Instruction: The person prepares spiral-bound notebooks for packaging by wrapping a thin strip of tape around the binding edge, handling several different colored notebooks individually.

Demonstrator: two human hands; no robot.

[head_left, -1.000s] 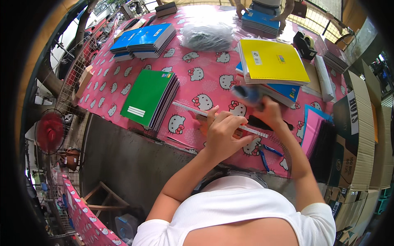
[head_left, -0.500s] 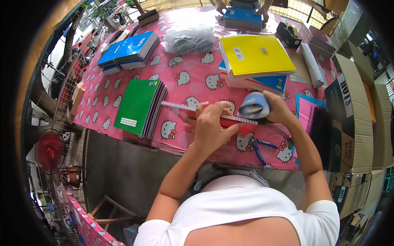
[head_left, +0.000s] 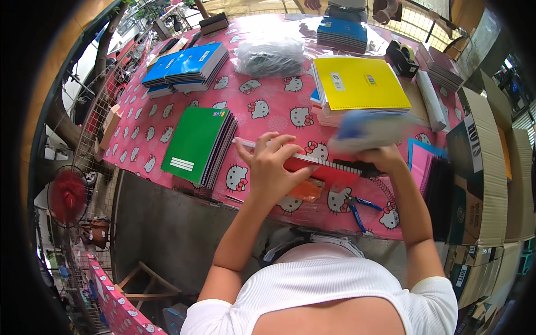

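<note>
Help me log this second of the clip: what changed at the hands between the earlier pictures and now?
The right hand lifted the blue-grey object, now motion-blurred, up from the red spiral notebook toward the yellow notebook stack. The left hand stayed pressed on the red notebook and the ruler along its edge. The green notebooks, blue notebooks and blue pens kept their places.

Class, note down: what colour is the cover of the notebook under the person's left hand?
Red, on the spiral notebook under the left hand; the head view shows it.
</note>
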